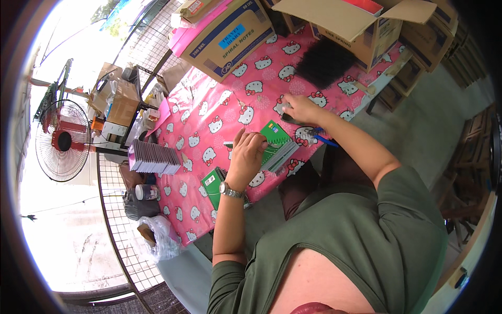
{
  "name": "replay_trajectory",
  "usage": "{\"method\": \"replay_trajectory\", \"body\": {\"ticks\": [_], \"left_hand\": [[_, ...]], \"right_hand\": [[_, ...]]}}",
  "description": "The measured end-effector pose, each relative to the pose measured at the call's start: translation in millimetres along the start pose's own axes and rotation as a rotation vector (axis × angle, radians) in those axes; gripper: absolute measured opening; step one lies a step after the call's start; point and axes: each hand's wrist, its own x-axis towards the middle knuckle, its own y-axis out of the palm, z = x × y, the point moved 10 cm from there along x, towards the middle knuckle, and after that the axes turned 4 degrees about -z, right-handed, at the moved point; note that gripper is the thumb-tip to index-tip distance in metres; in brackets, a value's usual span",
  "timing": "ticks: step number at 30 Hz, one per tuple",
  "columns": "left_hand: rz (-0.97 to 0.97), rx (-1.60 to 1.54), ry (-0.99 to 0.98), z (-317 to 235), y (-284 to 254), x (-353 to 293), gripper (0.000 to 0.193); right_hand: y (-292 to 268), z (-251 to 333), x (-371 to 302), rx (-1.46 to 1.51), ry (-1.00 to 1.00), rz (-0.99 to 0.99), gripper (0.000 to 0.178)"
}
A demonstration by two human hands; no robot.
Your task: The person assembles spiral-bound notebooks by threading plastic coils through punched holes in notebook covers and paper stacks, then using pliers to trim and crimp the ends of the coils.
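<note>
Green spiral notebook (275,133) beside the curled left hand (248,148), near the part-curled right hand (301,109), both grips unclear.

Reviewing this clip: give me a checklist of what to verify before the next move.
1. Left hand at right notebook: ok, it is over the left side.
2. Right hand empty: cannot tell; a dark thing shows at its fingers.
3. Left notebook fully visible: not ok, left wrist overlaps it.
4. Blue-handled tool wholly on the table: cannot tell; handles are at the edge.
5. Black pile apart from both notebooks: ok.
</note>
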Motion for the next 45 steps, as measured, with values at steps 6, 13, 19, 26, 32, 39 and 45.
{"method": "replay_trajectory", "body": {"ticks": [6,13,19,26,32,39,45], "left_hand": [[-0.065,0.101,-0.121,8.6,-5.0,-5.1,0.016],[-0.031,0.151,-0.19,13.5,13.6,-3.7,0.023],[-0.124,0.11,-0.28,16.8,-9.0,-13.1,0.028],[-0.186,0.096,-0.203,12.9,-4.9,-3.7,0.037],[-0.192,0.041,-0.238,13.8,-5.1,-1.8,0.033],[-0.277,-0.217,-0.415,49.9,-21.2,-24.6,0.022],[-0.193,-0.213,-0.43,57.5,-16.3,-25.4,0.025]], "right_hand": [[67.9,-33.2,-3.4,-0.646,0.012,0.415,0.067],[47.2,-36.5,16.2,-0.481,-0.366,-0.013,0.05],[-5.9,23.8,37.9,0.404,-0.129,0.036,0.043],[-22.9,95.0,-7.1,0.505,-0.266,0.654,0.049],[-32.2,105.3,-21.5,0.864,-0.182,0.773,0.048],[-20.8,109.2,-3.9,0.717,-0.152,0.718,0.046],[-13.9,126.9,-0.4,1.156,-0.139,0.791,0.04]]}}
